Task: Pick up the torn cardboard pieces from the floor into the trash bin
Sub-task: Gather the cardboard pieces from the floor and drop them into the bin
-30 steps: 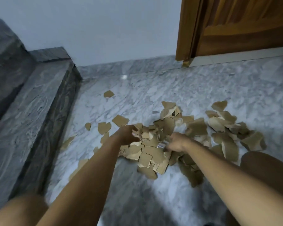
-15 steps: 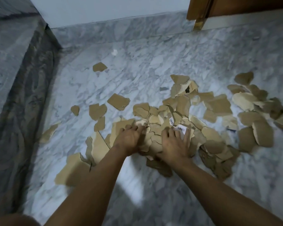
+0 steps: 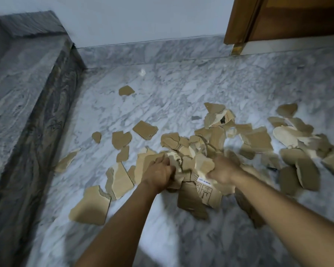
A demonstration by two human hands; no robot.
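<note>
1. Torn cardboard pieces (image 3: 216,143) lie scattered flat on the marble floor (image 3: 181,89), the spread running left to right, thickest in the middle.
2. The left hand (image 3: 158,175) curls its fingers around a bunch of pieces at the centre of the pile.
3. The right hand (image 3: 223,171) is blurred; it appears clenched on pieces just beside the left.
4. A printed piece (image 3: 205,191) hangs tilted below the hands, its long axis pointing toward the camera.
5. A large piece (image 3: 91,206) lies nearer, left.
6. A stone step (image 3: 23,93) borders the floor's left side.
</note>
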